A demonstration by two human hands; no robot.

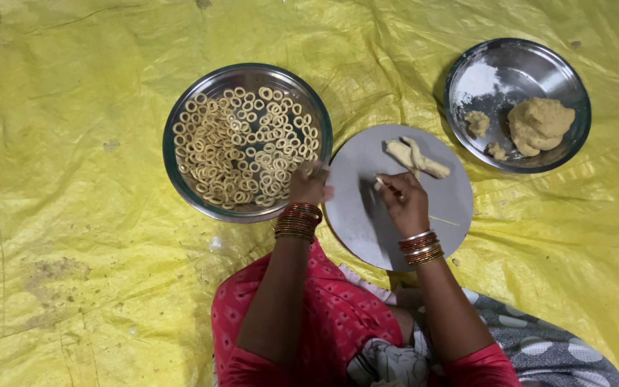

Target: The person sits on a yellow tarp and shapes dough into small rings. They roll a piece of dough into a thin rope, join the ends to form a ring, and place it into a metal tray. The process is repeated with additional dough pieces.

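Steel plate (180, 168) of dough rings under the closed left hand (308, 183); right hand (404, 201) pinched on a thin stick (444, 220).

A crinkled yellow plastic sheet (73, 215) covered the floor and carried everything. On it sat a round steel plate (180, 115) filled with small dough rings, a flat grey round board (367, 215) just beside it, and a steel bowl (574, 79) further right, near the board. Brownish stains marked the sheet at lower left.
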